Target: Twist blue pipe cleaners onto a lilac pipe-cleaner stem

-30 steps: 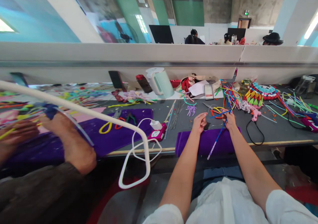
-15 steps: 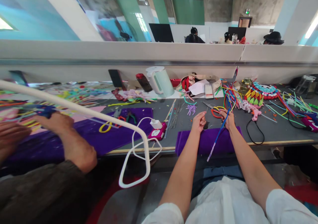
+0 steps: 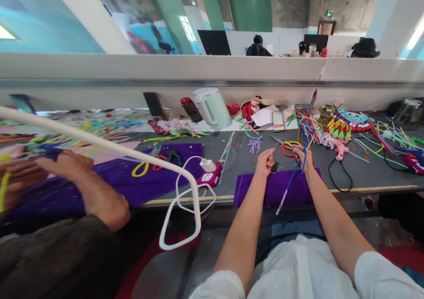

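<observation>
My right hand is closed on a blue pipe cleaner, whose pale lilac end hangs down over a rolled purple cloth. A second blue length runs across the fingers of this hand. To the left, my left hand is closed in a pinch. From its fingertips comes a fine thread or wire, too thin to make out well. Just behind my hands lie scissors with red and yellow handles. A small purple fringed piece is on the table beyond my left hand.
A white lamp arm crosses on the left, before a co-worker's hand. A pink power socket with a white cable sits near the edge. Behind stand a kettle and bundled pipe cleaners. A pink glue gun lies right.
A blue length now lies across my right hand's fingers, where before only one strand showed. My left hand stays nearly still. The co-worker's hands have shifted, and a yellow strand shows there.
</observation>
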### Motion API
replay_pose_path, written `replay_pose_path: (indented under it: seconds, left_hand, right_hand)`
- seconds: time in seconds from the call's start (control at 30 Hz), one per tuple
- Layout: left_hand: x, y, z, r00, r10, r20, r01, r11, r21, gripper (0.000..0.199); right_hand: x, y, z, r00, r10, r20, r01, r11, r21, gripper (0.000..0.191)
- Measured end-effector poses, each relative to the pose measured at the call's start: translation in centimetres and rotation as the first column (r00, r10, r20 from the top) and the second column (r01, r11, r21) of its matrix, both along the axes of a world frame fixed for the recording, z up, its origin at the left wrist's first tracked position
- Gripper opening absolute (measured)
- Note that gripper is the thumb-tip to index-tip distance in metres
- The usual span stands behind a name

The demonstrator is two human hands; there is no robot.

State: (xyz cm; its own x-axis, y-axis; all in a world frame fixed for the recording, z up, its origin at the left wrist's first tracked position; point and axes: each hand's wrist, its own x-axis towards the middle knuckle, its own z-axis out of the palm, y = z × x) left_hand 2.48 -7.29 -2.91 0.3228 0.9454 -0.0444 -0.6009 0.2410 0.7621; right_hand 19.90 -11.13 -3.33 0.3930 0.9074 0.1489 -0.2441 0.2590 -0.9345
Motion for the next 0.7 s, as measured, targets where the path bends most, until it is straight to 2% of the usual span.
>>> replay_pose_path:
  seconds: [0.13,0.7]
  left_hand:
    - [0.0,0.04,0.0,1.0,-0.001,0.003,0.001,1.0,0.002,0.025]
    - [0.02,-0.04,0.12,1.0,-0.02,-0.005,0.02,1.0,0.002,0.026]
  right_hand:
    - [-0.05,0.14,-0.2,1.0,0.002,0.007,-0.002,1.0,-0.008,0.035]
    - [0.17,0.61,-0.82,0.983,-0.134,0.129,0.129,0.991,0.042,0.037]
